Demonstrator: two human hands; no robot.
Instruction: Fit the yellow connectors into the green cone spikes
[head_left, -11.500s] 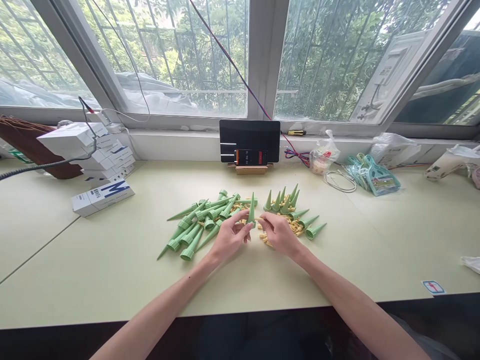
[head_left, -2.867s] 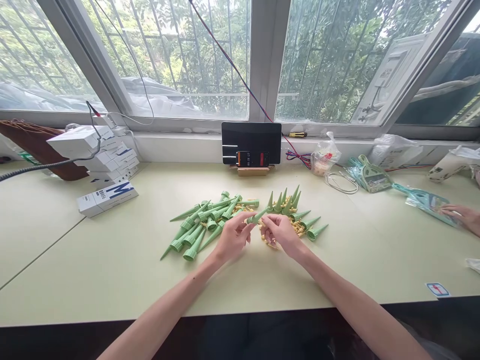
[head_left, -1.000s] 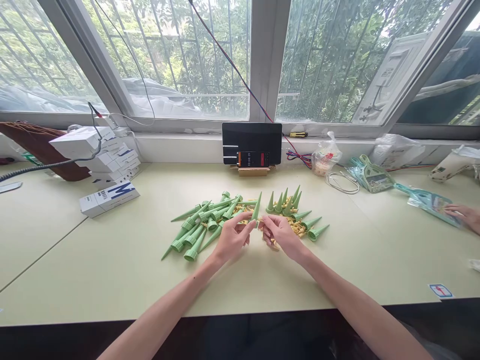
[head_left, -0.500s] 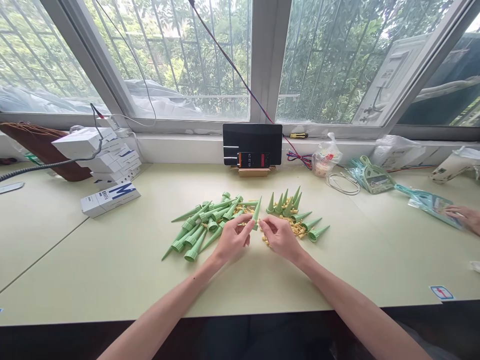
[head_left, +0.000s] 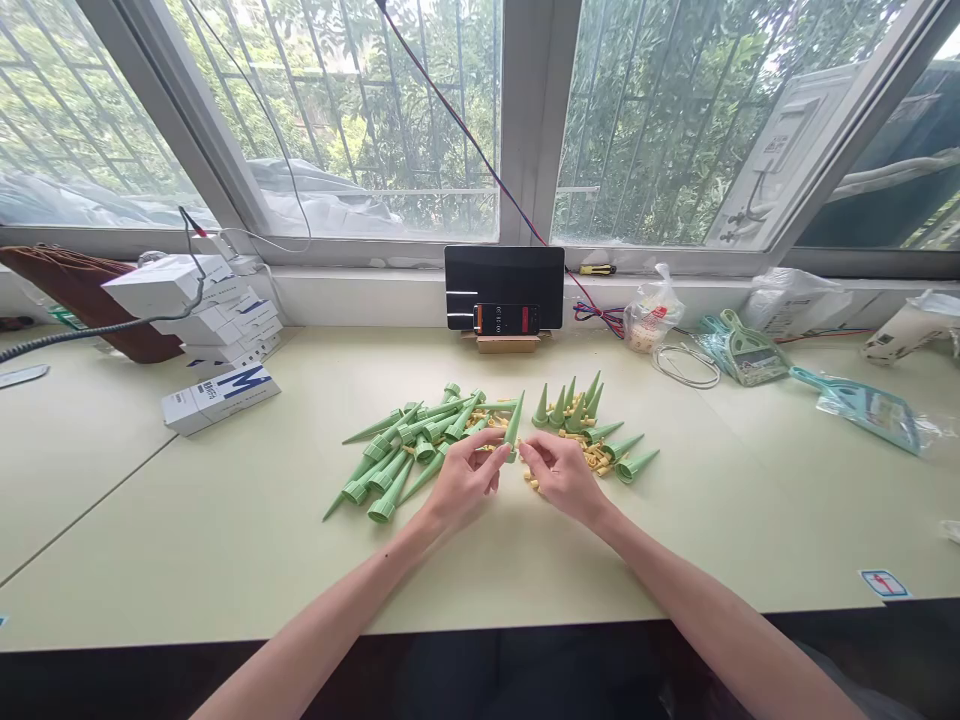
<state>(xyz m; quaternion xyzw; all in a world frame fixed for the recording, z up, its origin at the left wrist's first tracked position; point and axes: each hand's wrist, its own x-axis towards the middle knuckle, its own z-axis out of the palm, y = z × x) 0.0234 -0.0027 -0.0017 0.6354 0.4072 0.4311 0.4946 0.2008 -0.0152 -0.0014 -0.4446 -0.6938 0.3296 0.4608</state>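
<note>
My left hand (head_left: 469,475) is closed round the ribbed base of a green plastic watering spike (head_left: 514,420), its point up and leaning slightly right. Close beside that base, my right hand (head_left: 559,470) pinches with thumb and forefinger; whatever is between the fingertips is too small to make out. To the left lies a heap of green spikes (head_left: 386,495), with some yellow pieces partly behind my left hand. Past my right hand is a pile of small yellow plastic pieces (head_left: 596,458). Several green spikes (head_left: 556,408) stand upright by it, and others (head_left: 637,466) lie on their sides.
A phone (head_left: 508,319) showing a timer leans on a black screen (head_left: 504,275) at the back. White boxes (head_left: 221,397) are at left. Packaged turquoise scoops (head_left: 870,412), a coiled cable (head_left: 684,367) and a bagged cup (head_left: 651,315) are at right. The table's front edge (head_left: 517,630) is near me.
The spike in my left hand, tilted right about three seconds ago, is now nearly upright. My hands barely moved in the last half second. Another person's hand at right has left the packaged scoop.
</note>
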